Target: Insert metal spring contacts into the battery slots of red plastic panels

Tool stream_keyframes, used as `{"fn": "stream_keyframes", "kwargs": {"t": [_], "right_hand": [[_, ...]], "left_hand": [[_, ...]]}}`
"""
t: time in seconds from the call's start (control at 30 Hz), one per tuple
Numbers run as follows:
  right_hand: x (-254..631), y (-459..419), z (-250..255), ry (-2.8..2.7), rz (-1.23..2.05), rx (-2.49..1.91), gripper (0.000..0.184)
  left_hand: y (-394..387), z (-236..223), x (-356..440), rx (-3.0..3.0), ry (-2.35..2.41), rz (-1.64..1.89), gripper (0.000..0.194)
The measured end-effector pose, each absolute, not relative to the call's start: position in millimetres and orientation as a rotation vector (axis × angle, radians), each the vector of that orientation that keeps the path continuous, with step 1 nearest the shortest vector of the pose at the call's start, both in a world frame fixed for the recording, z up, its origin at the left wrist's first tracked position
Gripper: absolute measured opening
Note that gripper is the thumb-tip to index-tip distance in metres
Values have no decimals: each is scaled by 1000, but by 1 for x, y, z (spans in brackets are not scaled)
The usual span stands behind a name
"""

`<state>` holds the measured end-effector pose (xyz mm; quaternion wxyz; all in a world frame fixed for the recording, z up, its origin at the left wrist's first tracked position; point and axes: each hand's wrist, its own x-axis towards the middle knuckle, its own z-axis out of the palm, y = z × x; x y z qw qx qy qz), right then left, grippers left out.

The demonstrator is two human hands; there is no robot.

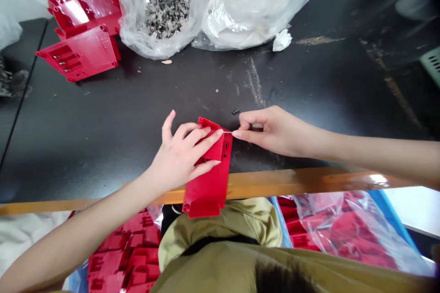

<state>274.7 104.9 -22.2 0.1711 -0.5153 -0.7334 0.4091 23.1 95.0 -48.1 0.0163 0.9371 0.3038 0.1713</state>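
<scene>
A red plastic housing [208,187] lies over the table's front edge, its lower end jutting out past it. My left hand [184,151] steadies it, with fingers over its raised box-like section and the thumb along the side; the little finger sticks up. Between thumb and forefinger, my right hand [275,130] pinches a thin metal piece [227,132]. That piece reaches the housing's upper right edge, close to my left fingertip. Its full shape is hidden by the fingers. Just beyond my right fingertips lies a small black part [235,111] on the table.
Red housings [85,52] are stacked at the back left. Beside them an open plastic bag [135,32] holds small metal parts [168,9]. A larger clear bag [254,9] and a crumpled white scrap [282,40] are behind. Below the edge, bins hold red parts [113,256].
</scene>
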Motion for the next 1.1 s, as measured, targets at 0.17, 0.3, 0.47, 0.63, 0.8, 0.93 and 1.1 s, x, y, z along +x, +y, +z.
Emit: {"fn": "stream_keyframes", "kwargs": {"t": [0.17, 0.3, 0.47, 0.63, 0.8, 0.93, 1.1], "right_hand": [[277, 102, -26, -1971, 1321, -1423, 40], [301, 102, -32, -1612, 1143, -1587, 43], [344, 106, -45, -1747, 311, -1741, 27], [339, 94, -46, -1887, 21, -1591, 37], [300, 70, -43, -2103, 88, -1351, 23], [272, 64, -46, -2240, 235, -1230, 25], [258, 70, -44, -2346, 366, -1101, 36]], "left_hand": [[94, -49, 23, 2890, 962, 546, 53], [92, -41, 19, 2834, 907, 652, 53], [78, -25, 11, 2835, 1080, 815, 25], [42, -20, 0, 2744, 1058, 950, 21], [-3, -27, 1, 2739, 794, 834, 64], [-18, -44, 12, 2992, 840, 791, 41], [-19, -52, 7, 2983, 903, 1023, 36]]}}
